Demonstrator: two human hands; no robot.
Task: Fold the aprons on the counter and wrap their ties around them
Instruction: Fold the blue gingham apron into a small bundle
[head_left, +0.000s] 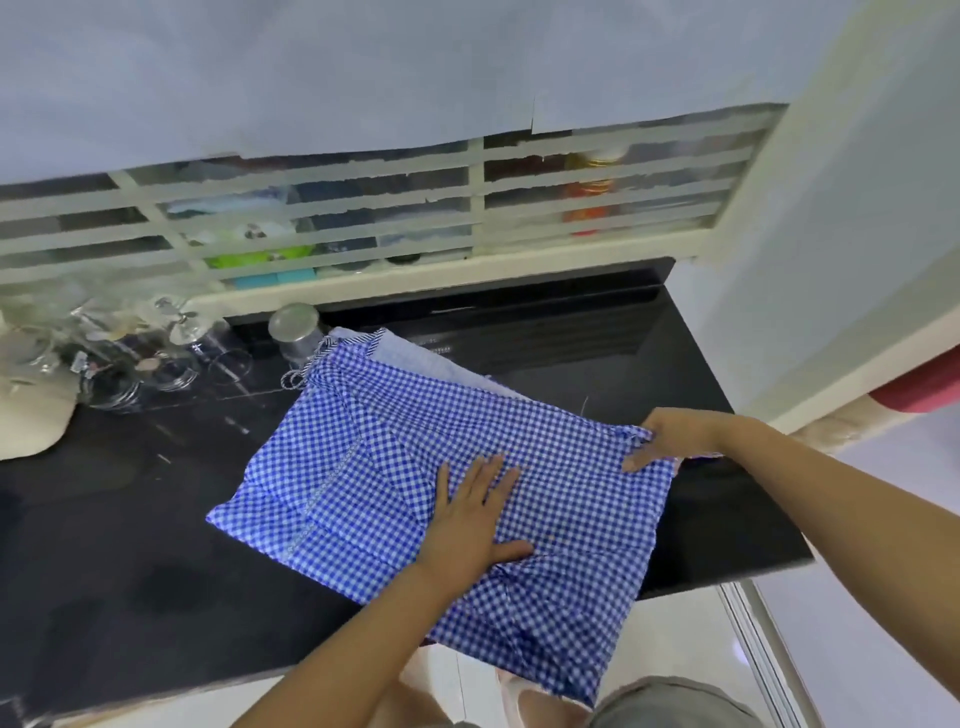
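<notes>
Head view: the blue checked apron lies on the black counter, its near end hanging over the front edge. The left hand presses flat and spread on the apron's middle; the right hand pinches its right edge. Beyond the apron's far corner stands a steel jar.

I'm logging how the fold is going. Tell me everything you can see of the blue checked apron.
The blue gingham apron is thin woven cloth in blue and white checks, with a stitched seam down its left part and a striped tie bunched at the far left corner. It lies partly folded on the black counter, its near corner hanging over the front edge. The left hand presses flat on it; the right hand pinches its right edge. A paler cloth lies under it.
</notes>
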